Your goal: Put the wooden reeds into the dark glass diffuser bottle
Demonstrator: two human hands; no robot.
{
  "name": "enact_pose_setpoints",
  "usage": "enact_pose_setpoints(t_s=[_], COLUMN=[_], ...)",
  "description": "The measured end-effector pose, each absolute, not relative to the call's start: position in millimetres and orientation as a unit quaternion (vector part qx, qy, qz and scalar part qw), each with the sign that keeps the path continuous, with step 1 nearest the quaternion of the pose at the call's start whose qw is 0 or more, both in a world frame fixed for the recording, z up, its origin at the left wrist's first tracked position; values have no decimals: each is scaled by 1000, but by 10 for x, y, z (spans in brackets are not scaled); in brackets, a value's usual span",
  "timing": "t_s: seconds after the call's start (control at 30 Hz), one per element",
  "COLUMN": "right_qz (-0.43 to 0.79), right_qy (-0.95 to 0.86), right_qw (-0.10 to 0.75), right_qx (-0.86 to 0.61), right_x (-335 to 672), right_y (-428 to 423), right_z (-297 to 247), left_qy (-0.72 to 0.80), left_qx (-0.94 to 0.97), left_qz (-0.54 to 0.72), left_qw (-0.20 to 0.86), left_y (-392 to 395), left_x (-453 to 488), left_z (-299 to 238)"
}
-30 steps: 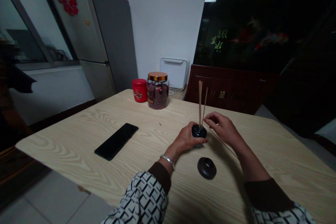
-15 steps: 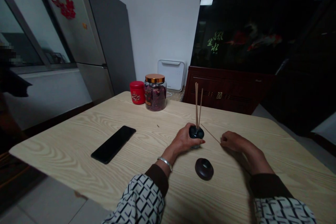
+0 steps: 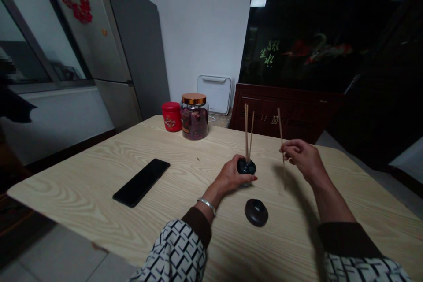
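My left hand (image 3: 233, 174) is wrapped round a small dark glass diffuser bottle (image 3: 247, 167) standing on the table. Several thin reed sticks (image 3: 246, 134) rise from the bottle's neck. To the right, my right hand (image 3: 302, 154) pinches a single reed stick (image 3: 280, 130) between thumb and fingers. That stick is nearly upright, held above the table and apart from the bottle. Just in front of the bottle lies a round dark brown cap (image 3: 256, 212) with a hole or hollow in its middle. The bottle's lower part is partly hidden by my left fingers.
A black phone (image 3: 142, 183) lies on the left of the wooden table (image 3: 82, 172). Toward the back edge stand a red canister (image 3: 172, 117) and a clear jar (image 3: 194, 119) with a copper lid. Beyond are a fridge (image 3: 142, 53) and a dark cabinet (image 3: 271, 105).
My right hand has risen, lifting the reed stick off the tabletop and turning it from slanted to nearly upright. The left hand keeps its grip on the bottle.
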State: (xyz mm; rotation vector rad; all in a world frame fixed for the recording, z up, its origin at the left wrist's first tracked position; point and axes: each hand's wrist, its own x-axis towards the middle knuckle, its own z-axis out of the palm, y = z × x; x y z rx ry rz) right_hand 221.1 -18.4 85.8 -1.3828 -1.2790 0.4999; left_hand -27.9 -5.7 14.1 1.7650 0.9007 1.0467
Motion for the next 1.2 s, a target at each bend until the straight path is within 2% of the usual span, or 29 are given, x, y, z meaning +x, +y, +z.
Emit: enact_pose_setpoints(t_s=[0.1, 0.17, 0.33, 0.5, 0.77, 1.03, 1.2], right_qz=[227, 233, 188, 150, 179, 152, 293], right_qy=[-458, -432, -467, -549, -611, -693, -739], right_qw=[703, 757, 773, 709, 612, 421, 276], right_qx=[-494, -431, -386, -417, -470, -565, -540], right_x=[1986, 1832, 1524, 1337, 1239, 1392, 1532], right_y=[-281, -351, -434, -444, -368, -270, -307], right_z=[1088, 1212, 1298, 1225, 1015, 766, 601], left_qy=[366, 366, 371, 369, 375, 373, 330], left_qx=[710, 707, 710, 710, 713, 720, 732], left_qz=[419, 421, 415, 419, 408, 399, 370], left_qw=[433, 434, 432, 430, 428, 428, 467], left_y=[-49, -43, -43, -51, -41, -56, -44], left_x=[-280, -278, -279, -279, -290, -300, -366], left_z=[129, 119, 121, 131, 140, 159, 152])
